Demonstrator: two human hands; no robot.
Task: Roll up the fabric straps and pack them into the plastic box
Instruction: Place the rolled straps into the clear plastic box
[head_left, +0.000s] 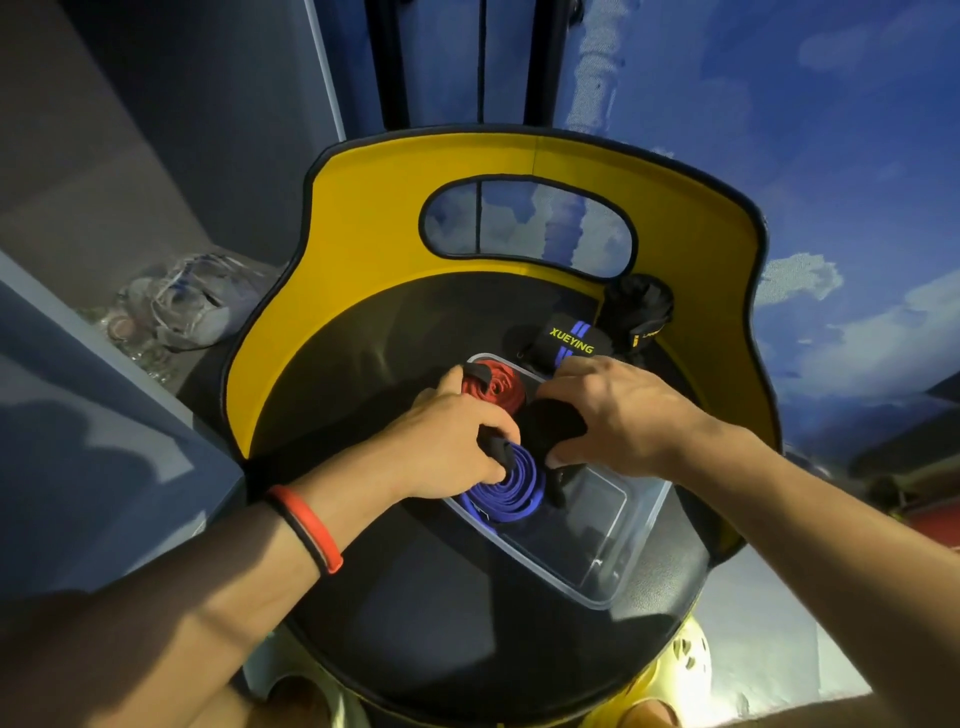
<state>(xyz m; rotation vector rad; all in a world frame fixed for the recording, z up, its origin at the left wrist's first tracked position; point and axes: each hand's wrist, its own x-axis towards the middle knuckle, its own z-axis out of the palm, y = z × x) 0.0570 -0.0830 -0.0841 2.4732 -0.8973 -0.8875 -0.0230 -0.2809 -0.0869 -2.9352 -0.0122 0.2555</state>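
A clear plastic box (618, 577) lies on the black seat of a yellow-backed chair (363, 218). Inside it sit a rolled red strap (493, 391) at the far end and a rolled blue strap (506, 488) nearer me. Between them is a rolled black strap (551, 427). My right hand (618, 410) grips that black roll from above, inside the box. My left hand (452, 441) reaches across the red and blue rolls, its fingers curled round the black end tab of the blue strap. A black wrist wrap (569, 343) with green lettering lies behind the box.
A black bundle (636, 306) rests against the chair back at the right. Clear plastic bags (182, 306) lie on the floor to the left. The near half of the box holds nothing. A grey partition stands at the left.
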